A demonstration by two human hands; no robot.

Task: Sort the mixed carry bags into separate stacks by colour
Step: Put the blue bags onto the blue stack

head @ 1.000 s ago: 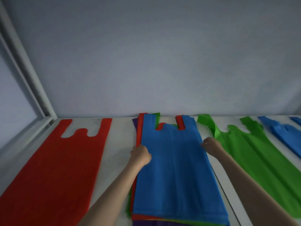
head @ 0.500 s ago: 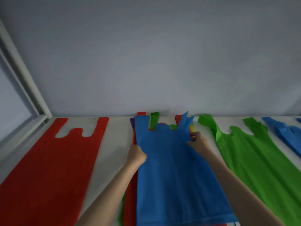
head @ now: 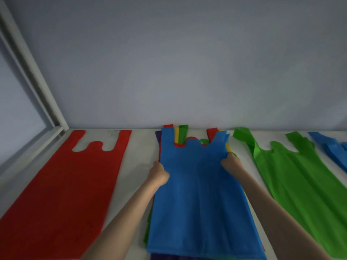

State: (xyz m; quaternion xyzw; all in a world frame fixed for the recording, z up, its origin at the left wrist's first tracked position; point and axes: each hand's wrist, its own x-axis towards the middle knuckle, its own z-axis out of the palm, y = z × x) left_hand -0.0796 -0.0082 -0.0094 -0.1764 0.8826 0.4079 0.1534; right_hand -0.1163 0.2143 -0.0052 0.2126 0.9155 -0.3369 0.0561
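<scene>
A blue carry bag [head: 199, 199] lies on top of the mixed pile [head: 183, 134], whose red, yellow, green and purple edges peek out around it. My left hand [head: 158, 173] grips the blue bag's left edge. My right hand [head: 230, 163] pinches its right edge just below the handle, and the cloth is puckered between the two hands. A red bag [head: 62, 188] lies flat at the left. To the right of the pile lies a green bag [head: 304, 186]. A blue stack [head: 336, 152] sits at the far right edge.
The bags lie on a white table [head: 139, 152] that runs up against a grey wall [head: 178, 62]. A white frame [head: 33, 72] slants down at the left. Bare strips of tabletop separate the stacks.
Both hands have closed on the top blue bag's edges and drawn it up slightly from the pile. Its right handle, folded up half a second ago, now hangs straighter.
</scene>
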